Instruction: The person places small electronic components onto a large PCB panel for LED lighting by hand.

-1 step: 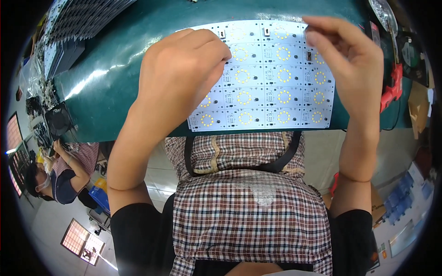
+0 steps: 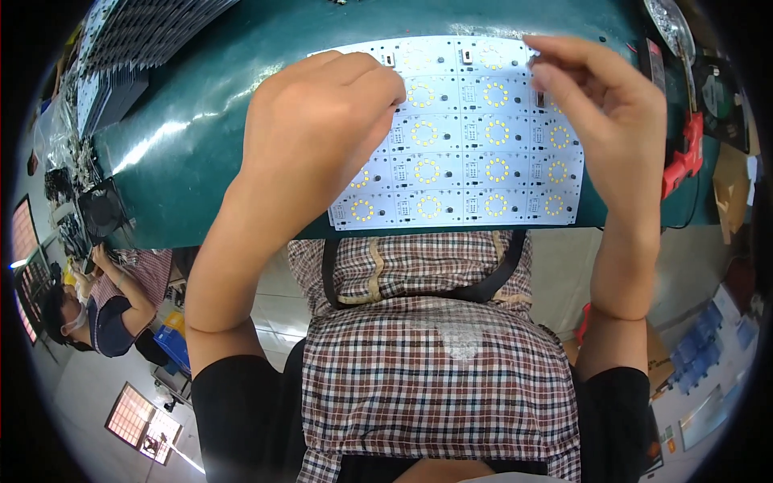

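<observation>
A white circuit board panel [image 2: 459,211] lies on the green table, divided into a grid of units with rings of small yellow LEDs. Small slide switches stand on some units, including one switch [image 2: 466,56] in the top row and another [image 2: 389,60] left of it. My left hand [image 2: 318,113] is closed over the panel's left part, its knuckles up. Whatever its fingers pinch is hidden. Above the upper right corner of the panel is my right hand [image 2: 612,109], with thumb and index finger apart and nothing visible between them. Beneath it, a dark switch [image 2: 540,99] is partly covered.
Stacked panels [image 2: 121,88] stand at the far left. A red-handled tool [image 2: 686,157] with a cord lies at the right, below a metal tray [image 2: 670,24] of small parts. Another person [image 2: 105,310] works at the left, beside a black box-shaped object [image 2: 103,211].
My right hand has shifted slightly left and down, covering more of the dark switch. My left hand stays nearly still.
</observation>
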`<state>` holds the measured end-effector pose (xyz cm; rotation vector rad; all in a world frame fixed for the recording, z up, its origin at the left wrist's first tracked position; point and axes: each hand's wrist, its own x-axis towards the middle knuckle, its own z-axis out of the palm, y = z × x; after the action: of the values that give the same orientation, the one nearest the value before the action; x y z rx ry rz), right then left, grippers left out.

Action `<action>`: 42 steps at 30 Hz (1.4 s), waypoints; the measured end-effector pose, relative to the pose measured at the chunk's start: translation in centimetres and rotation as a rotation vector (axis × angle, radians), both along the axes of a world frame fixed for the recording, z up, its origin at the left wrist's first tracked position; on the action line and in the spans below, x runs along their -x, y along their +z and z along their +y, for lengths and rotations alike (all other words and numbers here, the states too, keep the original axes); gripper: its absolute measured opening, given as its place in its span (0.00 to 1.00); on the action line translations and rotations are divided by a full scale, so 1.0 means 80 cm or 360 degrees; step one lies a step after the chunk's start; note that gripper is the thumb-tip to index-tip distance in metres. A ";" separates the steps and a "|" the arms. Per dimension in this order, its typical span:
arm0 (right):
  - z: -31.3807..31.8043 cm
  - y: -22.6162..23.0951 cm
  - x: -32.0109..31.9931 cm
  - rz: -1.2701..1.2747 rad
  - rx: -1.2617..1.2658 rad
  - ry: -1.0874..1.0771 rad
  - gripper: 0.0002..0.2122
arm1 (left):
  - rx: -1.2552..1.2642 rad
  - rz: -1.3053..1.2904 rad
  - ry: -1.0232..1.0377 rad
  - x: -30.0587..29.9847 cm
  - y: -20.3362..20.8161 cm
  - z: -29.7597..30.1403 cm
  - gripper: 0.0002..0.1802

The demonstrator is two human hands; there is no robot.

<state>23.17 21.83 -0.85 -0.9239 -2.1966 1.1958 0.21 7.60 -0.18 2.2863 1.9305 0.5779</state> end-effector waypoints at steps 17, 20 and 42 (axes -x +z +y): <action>-0.034 -0.026 0.000 0.0091 0.0511 -0.0049 0.11 | 0.0235 -0.0211 0.0134 0.008 -0.004 0.010 0.11; -0.040 -0.034 0.003 0.0155 0.0293 -0.0157 0.10 | 0.0368 -0.0408 0.0135 0.014 -0.003 0.017 0.10; -0.053 -0.049 0.006 0.0277 -0.0236 -0.0146 0.10 | -0.0018 -0.0063 0.0032 0.009 -0.004 -0.004 0.07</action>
<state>22.68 17.58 -4.75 -0.8184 -2.0508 1.0157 -0.52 7.26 -0.51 2.2469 1.9393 0.6333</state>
